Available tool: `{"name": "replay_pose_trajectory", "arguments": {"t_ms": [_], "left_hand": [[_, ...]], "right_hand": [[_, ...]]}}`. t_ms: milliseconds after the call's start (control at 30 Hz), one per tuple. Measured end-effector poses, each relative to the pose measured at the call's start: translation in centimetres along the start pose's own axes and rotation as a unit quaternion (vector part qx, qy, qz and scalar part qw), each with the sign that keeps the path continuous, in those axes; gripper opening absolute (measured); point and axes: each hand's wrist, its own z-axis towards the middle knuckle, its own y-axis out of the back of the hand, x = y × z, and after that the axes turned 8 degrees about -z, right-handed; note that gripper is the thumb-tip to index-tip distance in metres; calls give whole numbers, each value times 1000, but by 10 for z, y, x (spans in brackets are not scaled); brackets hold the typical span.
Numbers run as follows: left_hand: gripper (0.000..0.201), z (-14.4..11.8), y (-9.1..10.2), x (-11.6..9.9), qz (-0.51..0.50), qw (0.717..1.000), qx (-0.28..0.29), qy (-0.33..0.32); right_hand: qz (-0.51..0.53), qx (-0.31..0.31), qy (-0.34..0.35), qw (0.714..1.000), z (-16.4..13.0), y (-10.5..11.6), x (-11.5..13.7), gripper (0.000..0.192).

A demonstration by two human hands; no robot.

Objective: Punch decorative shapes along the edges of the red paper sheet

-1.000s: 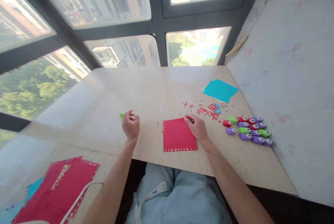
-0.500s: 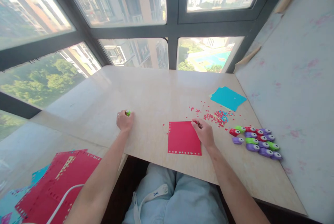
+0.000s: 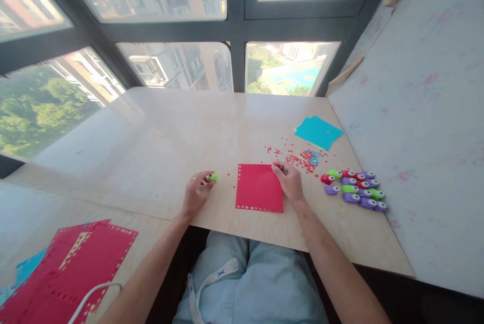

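A small green paper punch (image 3: 213, 177) is pinched in the fingers of my left hand (image 3: 196, 193), just left of a red paper sheet (image 3: 259, 188). The sheet lies flat on the table, with small punched shapes along its bottom edge and the upper part of its left edge. My right hand (image 3: 289, 180) grips the sheet by its upper right corner, thumb on top and fingers curled. A few tiny red cut-outs lie between the punch and the sheet.
Red and blue paper bits (image 3: 308, 158) are scattered beyond my right hand. Blue sheets (image 3: 319, 132) lie behind them. Several purple, green and red punches (image 3: 355, 190) stand grouped at the right by the wall. Punched red sheets (image 3: 94, 248) and a white cable (image 3: 91, 294) are at the lower left.
My left hand has moved right with the green punch, closer to the red sheet, and the punch now shows more. My right hand stays on the sheet's corner. The whole view has shifted slightly.
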Motion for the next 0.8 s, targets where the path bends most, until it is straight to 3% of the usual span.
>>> {"name": "replay_pose_trajectory", "arguments": {"t_ms": [100,167,800], "left_hand": [[24,-8,-13,-11,-34,996,81,-32],[24,-10,-19,-15,-48,993,106,-33],[23,-7,-35,-21,-84,987,137,15]], "right_hand": [[33,5,-19,999,1,2,-1,35],[43,7,-28,999,2,3,-1,35],[-1,26,-14,1000,1,4,3,35]]}}
